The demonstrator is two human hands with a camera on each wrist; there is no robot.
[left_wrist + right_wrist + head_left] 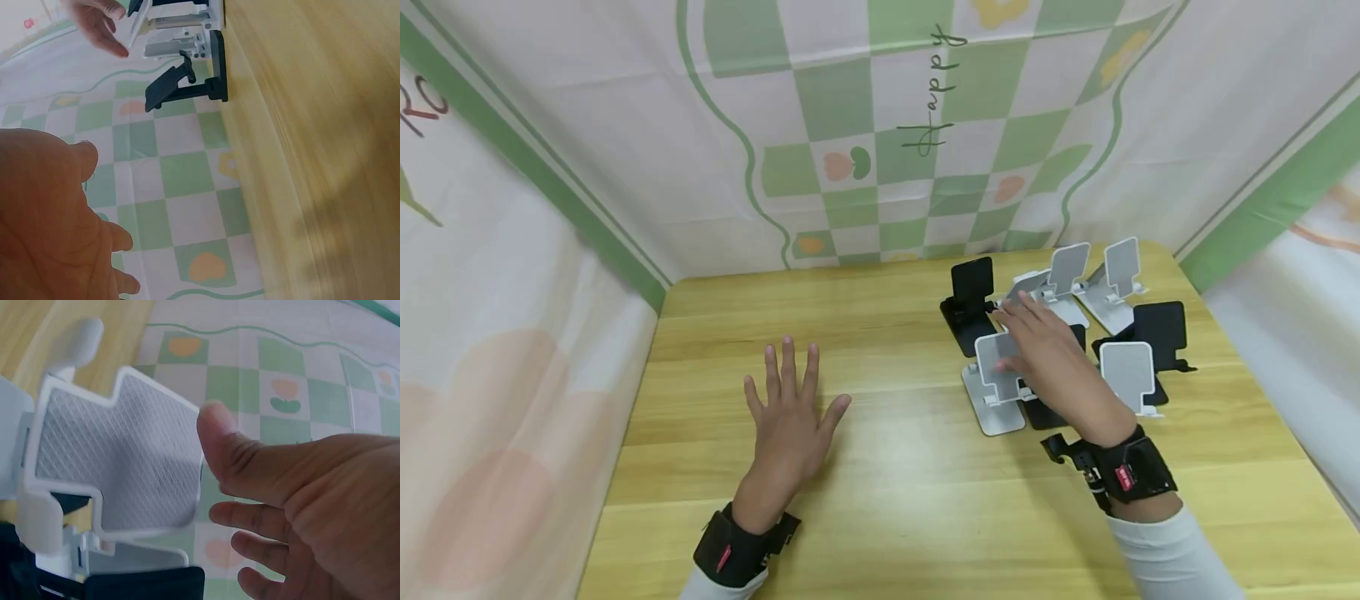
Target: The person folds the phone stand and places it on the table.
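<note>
My left hand (787, 437) is held with fingers spread over the left-centre part of the wooden table, holding nothing. Over a group of folding phone stands at the right, my right hand (1063, 367) reaches with its fingers extended. Nearest to it is a white phone stand with a grey pad (997, 367), standing unfolded. In the right wrist view the thumb is at the edge of that stand's grey plate (119, 456); whether they touch I cannot tell. A black phone stand (972, 283) stands just beyond the fingertips. Part of another black stand is hidden under the hand.
More white stands (1122, 267) are at the back right, and a black stand (1159, 333) and a white one (1126, 371) are right of my hand. The wooden table (880, 467) meets a hanging checkered cloth (910, 167) at its back edge.
</note>
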